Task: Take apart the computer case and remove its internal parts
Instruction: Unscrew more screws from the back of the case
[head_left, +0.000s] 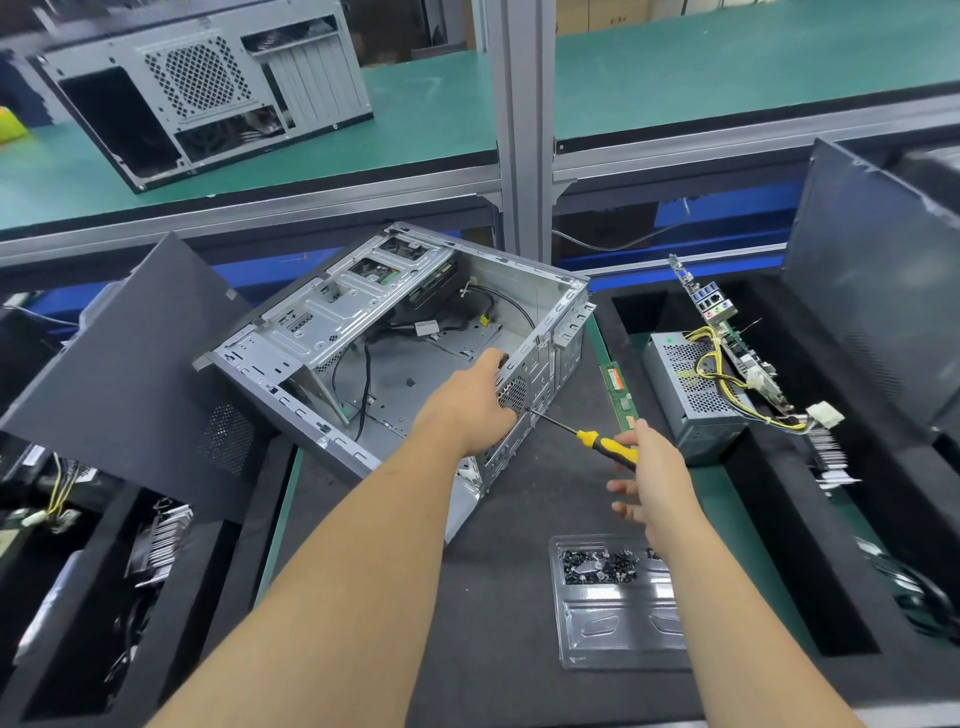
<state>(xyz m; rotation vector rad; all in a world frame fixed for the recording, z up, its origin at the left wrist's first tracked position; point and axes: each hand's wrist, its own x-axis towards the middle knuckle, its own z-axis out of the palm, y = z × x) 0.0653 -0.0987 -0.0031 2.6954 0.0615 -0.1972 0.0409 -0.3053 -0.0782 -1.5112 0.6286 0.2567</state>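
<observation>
An open silver computer case (332, 332) lies on its side on the dark mat, with its drive cage and black cables showing inside. My left hand (475, 402) grips the case's rear panel by the fan grille. My right hand (649, 462) holds a yellow-and-black screwdriver (597, 441); its tip touches the rear panel just right of my left hand. A green memory stick (618, 389) lies on the mat right of the case.
A clear plastic tray (618, 623) with several dark screws sits near the front. A power supply (691, 389) and a motherboard (727, 338) stand in the right bin. A dark side panel (130, 374) leans at left, another (872, 291) at right. A second case (208, 88) rests on the shelf.
</observation>
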